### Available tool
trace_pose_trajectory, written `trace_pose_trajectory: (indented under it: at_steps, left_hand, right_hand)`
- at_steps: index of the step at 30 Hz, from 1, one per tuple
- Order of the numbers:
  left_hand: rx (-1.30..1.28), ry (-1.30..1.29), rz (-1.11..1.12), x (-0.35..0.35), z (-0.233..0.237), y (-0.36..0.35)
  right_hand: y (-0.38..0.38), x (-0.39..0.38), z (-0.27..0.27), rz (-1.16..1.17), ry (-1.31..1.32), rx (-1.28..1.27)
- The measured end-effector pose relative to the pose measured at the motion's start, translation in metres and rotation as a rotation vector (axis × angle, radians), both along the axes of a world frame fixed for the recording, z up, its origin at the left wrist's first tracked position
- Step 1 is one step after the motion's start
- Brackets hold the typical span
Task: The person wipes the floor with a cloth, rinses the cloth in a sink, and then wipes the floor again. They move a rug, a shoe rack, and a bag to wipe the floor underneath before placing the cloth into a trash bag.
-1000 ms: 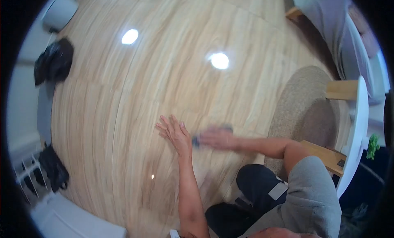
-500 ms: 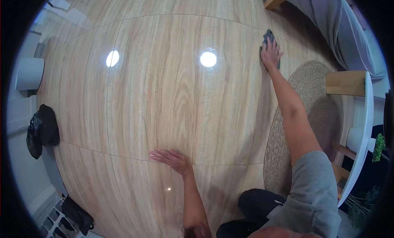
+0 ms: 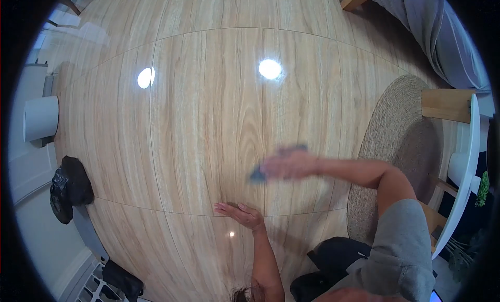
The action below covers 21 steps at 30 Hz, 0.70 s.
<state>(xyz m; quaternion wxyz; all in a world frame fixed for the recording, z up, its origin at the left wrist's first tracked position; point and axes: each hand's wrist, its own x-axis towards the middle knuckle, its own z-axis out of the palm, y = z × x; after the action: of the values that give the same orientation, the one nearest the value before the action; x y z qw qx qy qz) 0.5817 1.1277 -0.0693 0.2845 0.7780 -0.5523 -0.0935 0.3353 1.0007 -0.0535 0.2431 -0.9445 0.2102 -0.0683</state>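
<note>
Since then my right hand (image 3: 289,165) swept the cloth (image 3: 257,175) from upper right to centre, grip blurred, unclear; left hand (image 3: 244,214) lay flat, open.

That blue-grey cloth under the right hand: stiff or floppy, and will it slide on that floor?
Likely floppy: the cloth shows only as thin uneven edges poking out on both sides of the right hand. Probably light, since the hand covers most of it. It should slide easily: the floor is glossy, with bright reflections. Blur hides the grip.
</note>
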Motion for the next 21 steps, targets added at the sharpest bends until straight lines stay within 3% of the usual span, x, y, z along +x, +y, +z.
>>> trace_pose_trajectory:
  at_steps: [2, 3, 4, 5, 6, 7, 9, 11, 12, 13, 16, 18, 21]
  left_hand:
    - [-0.002, 0.002, -0.011, 0.000, 0.001, -0.002]
    - [0.002, 0.000, -0.028, 0.000, 0.003, -0.002]
    - [0.005, 0.000, -0.029, -0.001, 0.003, -0.001]
    - [0.010, 0.002, -0.027, -0.001, 0.004, -0.002]
    - [0.011, 0.004, -0.025, -0.002, 0.004, -0.002]
    - [0.014, 0.002, -0.030, -0.001, 0.003, -0.002]
    - [0.027, -0.058, -0.073, 0.000, -0.001, 0.000]
    - [0.055, -0.090, -0.096, 0.001, -0.001, -0.001]
    - [0.090, -0.121, -0.113, 0.002, -0.002, 0.000]
    - [0.089, -0.110, -0.123, 0.001, -0.002, 0.001]
    - [0.160, -0.166, -0.140, -0.002, -0.006, 0.000]
    - [0.142, -0.263, -0.092, 0.001, -0.008, 0.001]
    - [0.155, -0.296, -0.129, -0.001, -0.003, 0.000]
  right_hand:
    - [-0.070, -0.048, -0.014, -0.361, 0.276, -0.227]
    - [-0.108, -0.077, -0.022, -0.598, 0.281, -0.259]
    - [-0.136, -0.101, -0.011, -0.790, 0.434, -0.529]
    - [-0.166, -0.118, -0.016, -1.057, 0.352, -0.556]
    - [-0.196, -0.124, -0.011, -1.327, 0.254, -0.401]
    - [-0.221, -0.126, -0.010, -1.397, 0.250, -0.410]
    - [-0.239, -0.093, -0.001, -1.310, 0.160, -0.407]
    - [-0.233, -0.033, -0.008, -1.012, 0.054, -0.402]
    - [-0.212, 0.004, -0.001, -0.816, 0.169, -0.387]
    - [-0.182, 0.035, -0.011, -0.699, -0.133, -0.281]
    - [-0.074, 0.080, -0.003, -0.287, -0.118, -0.063]
    - [-0.032, 0.046, 0.010, -0.051, -0.224, -0.020]
    - [-0.056, -0.040, 0.004, -0.247, -0.087, -0.100]
